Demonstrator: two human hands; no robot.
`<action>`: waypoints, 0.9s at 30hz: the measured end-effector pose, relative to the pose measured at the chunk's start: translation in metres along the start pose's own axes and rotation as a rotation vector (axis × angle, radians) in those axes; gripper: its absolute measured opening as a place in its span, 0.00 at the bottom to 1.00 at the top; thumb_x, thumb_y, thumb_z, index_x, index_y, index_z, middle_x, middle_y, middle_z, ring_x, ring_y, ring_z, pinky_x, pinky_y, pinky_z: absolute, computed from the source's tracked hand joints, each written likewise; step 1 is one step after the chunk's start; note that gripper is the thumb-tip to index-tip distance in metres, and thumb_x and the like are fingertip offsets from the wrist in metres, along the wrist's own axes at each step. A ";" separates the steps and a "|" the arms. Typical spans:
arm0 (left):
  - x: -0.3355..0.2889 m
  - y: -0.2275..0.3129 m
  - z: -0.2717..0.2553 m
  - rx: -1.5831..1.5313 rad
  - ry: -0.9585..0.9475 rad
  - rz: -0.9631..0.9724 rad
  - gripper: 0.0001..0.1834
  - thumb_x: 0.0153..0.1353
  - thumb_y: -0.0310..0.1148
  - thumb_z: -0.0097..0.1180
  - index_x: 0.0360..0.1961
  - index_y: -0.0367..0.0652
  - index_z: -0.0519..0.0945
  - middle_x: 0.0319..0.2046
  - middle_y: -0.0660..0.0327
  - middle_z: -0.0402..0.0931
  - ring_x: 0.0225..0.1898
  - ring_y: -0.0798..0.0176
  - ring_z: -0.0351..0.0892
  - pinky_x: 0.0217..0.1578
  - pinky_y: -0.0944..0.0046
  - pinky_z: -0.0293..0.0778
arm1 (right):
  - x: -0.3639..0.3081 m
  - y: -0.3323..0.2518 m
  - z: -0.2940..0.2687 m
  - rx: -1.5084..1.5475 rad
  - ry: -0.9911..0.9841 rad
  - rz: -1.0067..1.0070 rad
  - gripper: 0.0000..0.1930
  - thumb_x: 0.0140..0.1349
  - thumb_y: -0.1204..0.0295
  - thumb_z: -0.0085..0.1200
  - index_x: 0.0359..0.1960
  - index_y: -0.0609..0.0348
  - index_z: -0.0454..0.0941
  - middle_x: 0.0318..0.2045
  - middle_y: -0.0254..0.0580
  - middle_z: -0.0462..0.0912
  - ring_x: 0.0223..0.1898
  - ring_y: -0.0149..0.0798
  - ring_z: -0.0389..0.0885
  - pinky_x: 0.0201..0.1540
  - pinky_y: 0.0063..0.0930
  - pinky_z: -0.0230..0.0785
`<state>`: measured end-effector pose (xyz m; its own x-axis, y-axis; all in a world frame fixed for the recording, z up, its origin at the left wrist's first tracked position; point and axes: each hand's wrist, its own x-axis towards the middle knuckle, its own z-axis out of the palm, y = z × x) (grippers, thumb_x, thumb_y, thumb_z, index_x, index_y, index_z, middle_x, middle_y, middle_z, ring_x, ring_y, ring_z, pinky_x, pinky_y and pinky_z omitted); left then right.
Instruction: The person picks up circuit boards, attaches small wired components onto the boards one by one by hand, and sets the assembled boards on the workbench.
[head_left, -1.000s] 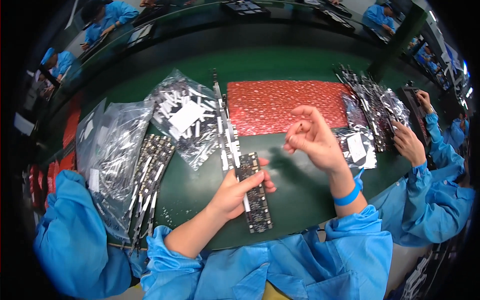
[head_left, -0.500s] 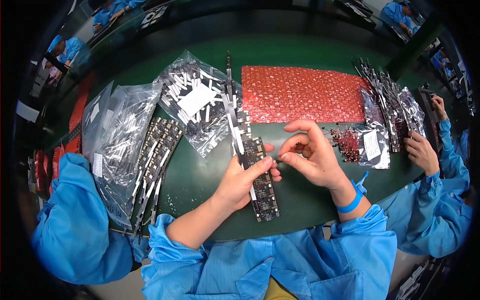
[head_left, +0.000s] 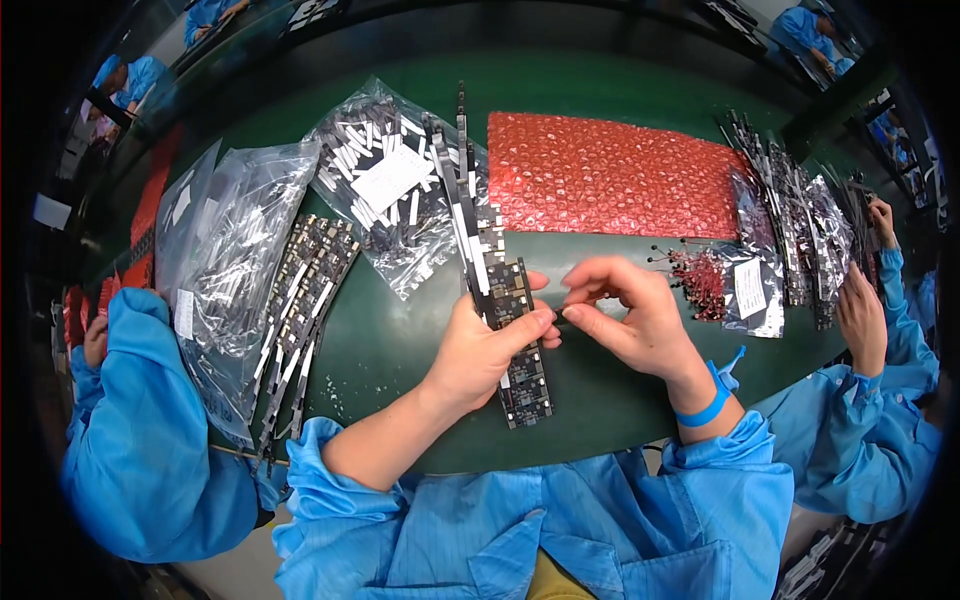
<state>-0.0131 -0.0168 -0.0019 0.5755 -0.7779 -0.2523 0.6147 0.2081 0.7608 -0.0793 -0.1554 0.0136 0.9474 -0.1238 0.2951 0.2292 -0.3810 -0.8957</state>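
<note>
Three plastic bags. Clear bag (head_left: 405,262), upper left of centre: full of dark and white strips; white label (head_left: 392,180) on its face, print too small to read. Clear bag (head_left: 240,265), left of frame: contents obscured by glare; pale label (head_left: 184,313) along its left side, illegible. Shiny bag (head_left: 768,318), right of frame: contents hard to make out; white label (head_left: 748,288), lettering too fine to read.

One circuit board strip (head_left: 528,388), centre, gripped by the left hand (head_left: 475,345), thumb across its face, fingers partly hidden beneath. One right hand (head_left: 630,315), just right of it, thumb and forefinger narrowly spaced; whether they pinch anything small, cannot tell.

One heap of red-and-black wired parts (head_left: 700,282), right of centre. One red bubble-wrap sheet (head_left: 610,175), upper centre. One co-worker's hand (head_left: 862,318), right edge, its hold unclear.
</note>
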 end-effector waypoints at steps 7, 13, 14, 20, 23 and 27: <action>0.001 0.000 0.000 0.083 -0.002 0.039 0.16 0.44 0.22 0.46 0.36 0.33 0.60 0.21 0.61 0.66 0.23 0.69 0.68 0.26 0.72 0.67 | 0.003 -0.006 -0.005 -0.230 -0.083 0.077 0.03 0.40 0.76 0.50 0.19 0.61 0.71 0.15 0.37 0.71 0.18 0.29 0.69 0.20 0.17 0.59; 0.000 0.001 0.000 0.057 -0.012 0.029 0.16 0.44 0.22 0.47 0.36 0.33 0.60 0.22 0.61 0.66 0.23 0.69 0.68 0.27 0.72 0.67 | 0.003 -0.004 -0.007 -0.054 -0.118 0.150 0.03 0.40 0.76 0.50 0.19 0.61 0.71 0.16 0.36 0.71 0.17 0.27 0.67 0.19 0.17 0.58; 0.000 0.000 0.000 0.090 -0.016 0.046 0.16 0.43 0.22 0.47 0.36 0.33 0.60 0.22 0.61 0.66 0.23 0.69 0.68 0.27 0.72 0.67 | 0.003 -0.004 -0.008 -0.059 -0.147 0.147 0.03 0.40 0.76 0.49 0.19 0.61 0.71 0.16 0.37 0.71 0.17 0.29 0.68 0.18 0.17 0.59; -0.001 0.003 0.003 0.060 -0.015 0.024 0.15 0.46 0.26 0.45 0.36 0.33 0.60 0.22 0.59 0.67 0.24 0.67 0.69 0.27 0.70 0.68 | 0.002 -0.004 -0.008 -0.140 -0.126 0.032 0.02 0.41 0.76 0.48 0.18 0.61 0.70 0.16 0.36 0.70 0.17 0.29 0.69 0.17 0.17 0.59; -0.001 0.006 0.004 -0.053 -0.023 -0.095 0.14 0.49 0.31 0.42 0.35 0.34 0.60 0.23 0.57 0.68 0.23 0.65 0.70 0.26 0.69 0.69 | 0.001 -0.005 -0.009 -0.125 -0.041 -0.007 0.02 0.41 0.76 0.48 0.18 0.61 0.69 0.15 0.36 0.70 0.16 0.29 0.68 0.17 0.16 0.59; 0.000 0.003 0.002 -0.114 -0.064 -0.210 0.12 0.52 0.35 0.37 0.32 0.36 0.61 0.23 0.54 0.68 0.22 0.62 0.71 0.24 0.67 0.70 | 0.002 -0.006 -0.007 -0.082 0.006 0.019 0.03 0.39 0.78 0.49 0.17 0.63 0.68 0.16 0.38 0.70 0.18 0.28 0.67 0.19 0.16 0.58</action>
<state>-0.0126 -0.0178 0.0015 0.3954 -0.8466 -0.3562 0.7762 0.1007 0.6224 -0.0801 -0.1602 0.0219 0.9501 -0.1372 0.2803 0.1916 -0.4527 -0.8708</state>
